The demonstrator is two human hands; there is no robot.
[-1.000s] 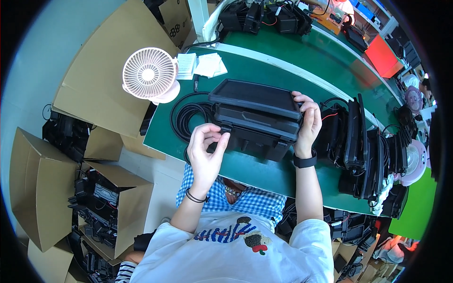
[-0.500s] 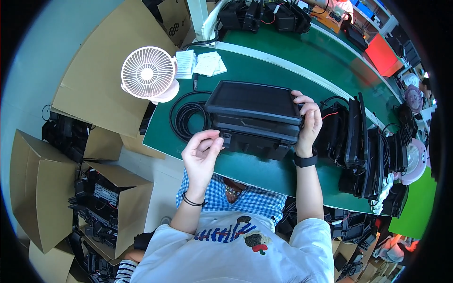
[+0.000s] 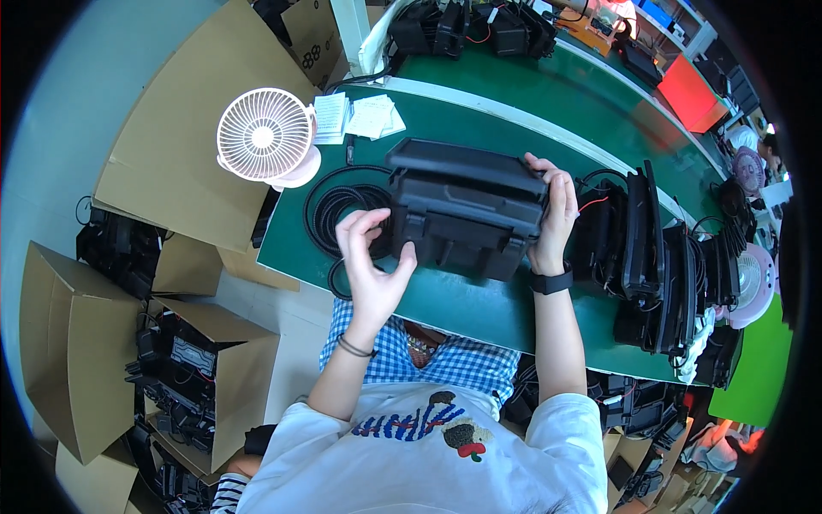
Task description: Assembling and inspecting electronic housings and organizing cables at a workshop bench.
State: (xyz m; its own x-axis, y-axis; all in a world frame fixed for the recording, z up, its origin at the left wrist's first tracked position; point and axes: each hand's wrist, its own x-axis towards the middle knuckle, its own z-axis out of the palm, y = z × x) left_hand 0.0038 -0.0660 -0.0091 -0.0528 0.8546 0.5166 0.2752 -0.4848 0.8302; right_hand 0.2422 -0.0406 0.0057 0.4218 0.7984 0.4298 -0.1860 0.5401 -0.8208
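A black plastic box with clips along its front is held over the green table, tilted so that its front side faces me. My right hand grips its right end, fingers behind the edge and thumb below. My left hand is at the box's left end with thumb and fingers spread apart. Its thumb tip lies against the lower left front corner; whether the fingertips touch the side I cannot tell. A coil of black ribbed cable rests on the table just left of the box.
A small pink fan and white paper slips are at the far left of the green table. Several black boxes crowd its right side. Open cartons with black parts stand on the floor at left.
The box has tipped, so its top panel is now nearly edge-on and more of its front shows. My left hand has loosened from the front left corner clip and its fingers have spread.
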